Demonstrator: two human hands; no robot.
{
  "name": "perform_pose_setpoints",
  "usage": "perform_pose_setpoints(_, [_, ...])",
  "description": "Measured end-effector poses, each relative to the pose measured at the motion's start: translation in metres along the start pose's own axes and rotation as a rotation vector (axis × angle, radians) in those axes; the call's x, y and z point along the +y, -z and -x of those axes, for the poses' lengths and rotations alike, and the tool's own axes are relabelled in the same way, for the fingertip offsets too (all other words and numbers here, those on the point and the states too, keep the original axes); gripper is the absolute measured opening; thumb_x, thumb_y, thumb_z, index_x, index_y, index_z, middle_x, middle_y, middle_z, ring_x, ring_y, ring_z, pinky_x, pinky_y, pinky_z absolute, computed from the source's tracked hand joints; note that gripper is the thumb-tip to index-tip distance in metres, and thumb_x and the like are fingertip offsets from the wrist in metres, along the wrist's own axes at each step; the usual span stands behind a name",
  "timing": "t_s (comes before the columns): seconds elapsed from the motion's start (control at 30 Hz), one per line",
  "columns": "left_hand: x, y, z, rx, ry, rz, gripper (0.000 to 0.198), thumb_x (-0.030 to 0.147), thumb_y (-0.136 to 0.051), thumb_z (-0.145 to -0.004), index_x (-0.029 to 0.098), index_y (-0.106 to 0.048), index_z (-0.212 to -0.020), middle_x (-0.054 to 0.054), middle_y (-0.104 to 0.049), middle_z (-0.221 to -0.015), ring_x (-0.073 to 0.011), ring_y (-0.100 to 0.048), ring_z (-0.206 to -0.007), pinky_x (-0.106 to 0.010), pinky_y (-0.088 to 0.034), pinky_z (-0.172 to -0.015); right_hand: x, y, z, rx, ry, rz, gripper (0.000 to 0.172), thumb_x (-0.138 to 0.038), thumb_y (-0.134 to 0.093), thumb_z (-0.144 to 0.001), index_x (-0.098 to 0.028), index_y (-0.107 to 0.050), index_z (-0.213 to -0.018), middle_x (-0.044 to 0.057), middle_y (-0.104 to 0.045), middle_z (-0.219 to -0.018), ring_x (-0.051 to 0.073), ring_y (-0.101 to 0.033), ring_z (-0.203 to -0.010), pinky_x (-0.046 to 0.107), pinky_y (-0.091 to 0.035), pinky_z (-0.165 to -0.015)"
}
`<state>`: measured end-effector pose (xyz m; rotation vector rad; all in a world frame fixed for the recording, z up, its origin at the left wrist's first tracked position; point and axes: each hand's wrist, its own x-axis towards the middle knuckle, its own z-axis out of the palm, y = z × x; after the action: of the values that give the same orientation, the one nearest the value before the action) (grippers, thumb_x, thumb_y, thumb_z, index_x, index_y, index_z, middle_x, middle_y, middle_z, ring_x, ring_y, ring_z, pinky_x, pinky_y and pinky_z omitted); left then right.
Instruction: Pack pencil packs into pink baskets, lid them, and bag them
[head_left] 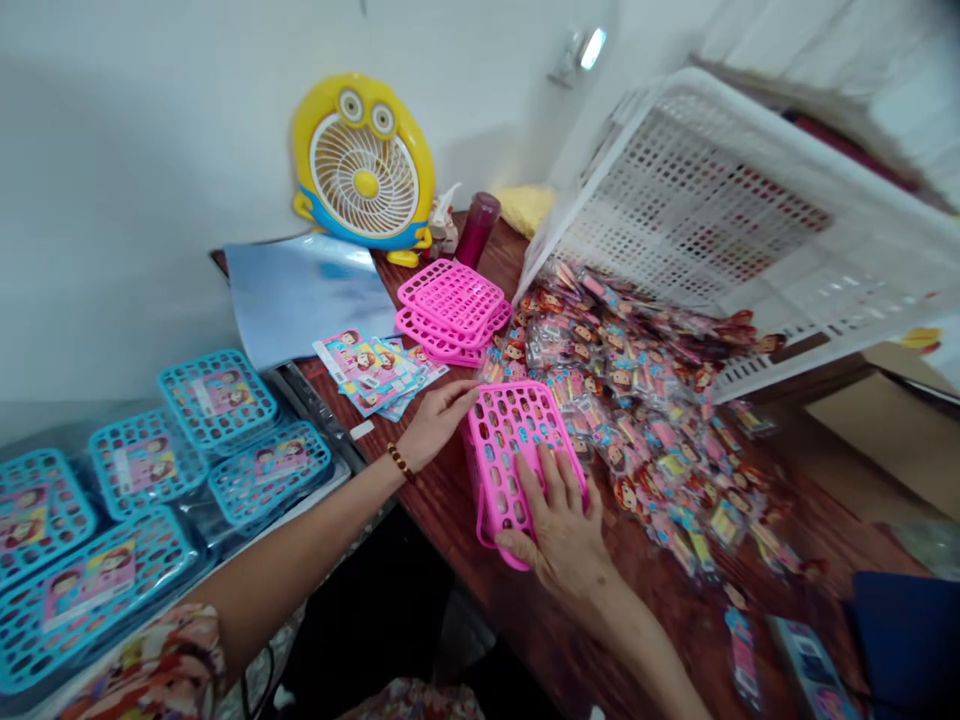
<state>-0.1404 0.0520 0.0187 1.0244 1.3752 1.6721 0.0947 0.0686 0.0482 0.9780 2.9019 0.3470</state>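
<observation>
A pink plastic basket [474, 475] stands on the dark wooden table, with a pink perforated lid [517, 420] on top. The lid's near end sticks out past the basket. My left hand [436, 425], with a beaded bracelet, holds the basket at its far left side; some fingertips are hidden behind the edge. Across the lid's near right part lies my right hand [562, 510], fingers spread flat and thumb at the near edge. Small bagged doll-figure items [622, 400] are heaped just right of the basket. Printed cards [371, 370] lie beyond my left hand.
Pink lids [454, 305] are stacked behind the basket. A tipped white crate [675, 200] stands at the back right, a yellow fan [364, 170] at the back. Several blue lidded baskets [217, 400] sit at left. A cardboard box [885, 440] is at right.
</observation>
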Motion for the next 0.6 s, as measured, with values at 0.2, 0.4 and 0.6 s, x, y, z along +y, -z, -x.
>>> perform_pose_setpoints(0.2, [-0.006, -0.006, -0.008, 0.037, -0.013, -0.031, 0.039, 0.040, -0.056, -0.090, 0.017, -0.065, -0.120, -0.007, -0.069, -0.112, -0.0214, -0.063, -0.105, -0.035, -0.046, -0.096, 0.010, 0.003, 0.005, 0.040, 0.058, -0.075, 0.086, -0.076, -0.034, -0.086, -0.025, -0.023, -0.154, 0.019, -0.027, -0.157, 0.042, -0.025, -0.142, 0.071, -0.028, -0.101])
perform_pose_setpoints(0.4, [0.013, -0.011, 0.063, 0.108, 0.058, -0.170, 0.023, 0.035, -0.059, -0.090, 0.022, -0.069, -0.107, -0.001, -0.067, -0.097, -0.0151, -0.061, -0.093, -0.025, -0.046, -0.084, 0.035, 0.020, 0.031, 0.032, 0.144, -0.261, 0.094, -0.076, -0.031, -0.087, -0.015, -0.010, -0.156, 0.020, -0.014, -0.160, 0.036, -0.020, -0.146, 0.059, -0.030, -0.107])
perform_pose_setpoints(0.6, [0.023, -0.013, 0.091, 0.070, 0.115, -0.216, 0.021, 0.034, -0.056, -0.092, 0.026, -0.068, -0.108, 0.003, -0.056, -0.082, -0.0097, -0.056, -0.073, -0.020, -0.043, -0.065, 0.032, 0.012, 0.041, 0.111, 0.127, -0.197, 0.077, -0.057, -0.031, -0.097, -0.011, -0.011, -0.155, 0.018, -0.020, -0.159, 0.034, -0.018, -0.146, 0.055, -0.020, -0.111])
